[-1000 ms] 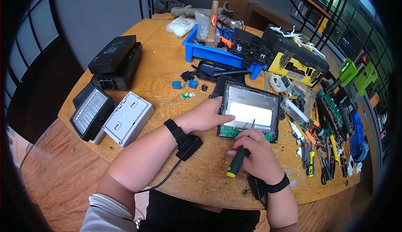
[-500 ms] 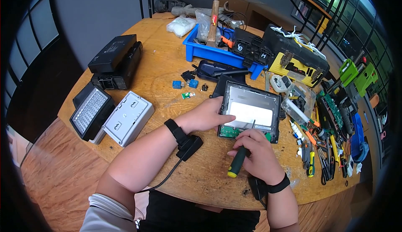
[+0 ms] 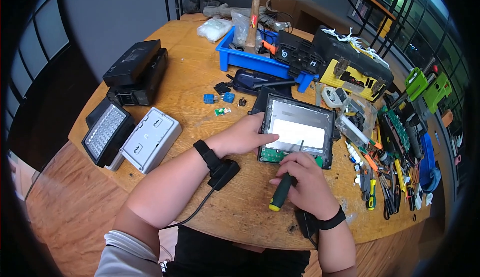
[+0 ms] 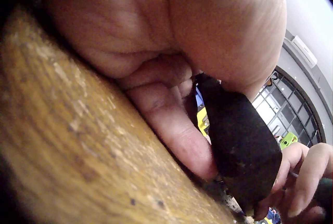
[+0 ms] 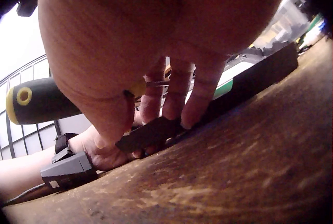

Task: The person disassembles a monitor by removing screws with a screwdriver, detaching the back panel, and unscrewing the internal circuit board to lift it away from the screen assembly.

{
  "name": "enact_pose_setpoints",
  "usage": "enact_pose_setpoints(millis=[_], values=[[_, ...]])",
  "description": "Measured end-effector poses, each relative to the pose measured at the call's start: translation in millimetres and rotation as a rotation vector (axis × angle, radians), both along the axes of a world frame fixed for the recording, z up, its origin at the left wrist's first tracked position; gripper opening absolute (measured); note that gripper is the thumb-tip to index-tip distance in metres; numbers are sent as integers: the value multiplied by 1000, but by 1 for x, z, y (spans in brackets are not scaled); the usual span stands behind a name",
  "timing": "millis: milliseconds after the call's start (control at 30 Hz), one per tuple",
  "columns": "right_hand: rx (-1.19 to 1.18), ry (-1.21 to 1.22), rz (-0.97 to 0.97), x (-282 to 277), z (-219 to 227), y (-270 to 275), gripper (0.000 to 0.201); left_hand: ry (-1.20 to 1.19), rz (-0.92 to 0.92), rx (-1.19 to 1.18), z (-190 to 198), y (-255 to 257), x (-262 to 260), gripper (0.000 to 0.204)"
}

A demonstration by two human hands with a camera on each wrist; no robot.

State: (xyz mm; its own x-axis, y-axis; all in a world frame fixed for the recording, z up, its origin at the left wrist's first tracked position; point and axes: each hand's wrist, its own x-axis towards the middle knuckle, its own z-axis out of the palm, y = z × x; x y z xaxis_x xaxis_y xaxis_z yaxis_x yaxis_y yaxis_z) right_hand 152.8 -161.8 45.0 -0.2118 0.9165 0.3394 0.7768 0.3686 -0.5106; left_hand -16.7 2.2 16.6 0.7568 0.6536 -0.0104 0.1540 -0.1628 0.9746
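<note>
An opened flat device with a black frame and a silver-and-white display panel (image 3: 299,114) lies on the wooden table, a strip of green circuit board (image 3: 270,155) along its near edge. My left hand (image 3: 242,138) grips its left side, thumb over the frame and fingers underneath; the left wrist view shows the black casing (image 4: 242,141) between them. In my right hand (image 3: 311,187) is a screwdriver (image 3: 282,193) with a dark green and yellow handle. Its shaft points away from me over the lower part of the panel. The right fingertips reach down at the near edge of the casing.
Small blue parts (image 3: 228,97) lie beyond my left hand. Left of it are a white box (image 3: 151,139), an LED lamp (image 3: 106,133) and black cases (image 3: 134,67). At the back stand a blue bin (image 3: 252,60) and a yellow-black toolbox (image 3: 355,77). Several tools crowd the right side.
The head view has shifted slightly, moving the whole scene a little left and up. Both hands, the screwdriver and the device keep nearly the same pose.
</note>
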Motion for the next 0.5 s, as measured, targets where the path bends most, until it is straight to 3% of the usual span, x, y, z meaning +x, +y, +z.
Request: enact_pose_setpoints(millis=[500], values=[[-24, 36, -12, -1, -2, 2, 23, -34, -31, -4, -7, 4, 0, 43]])
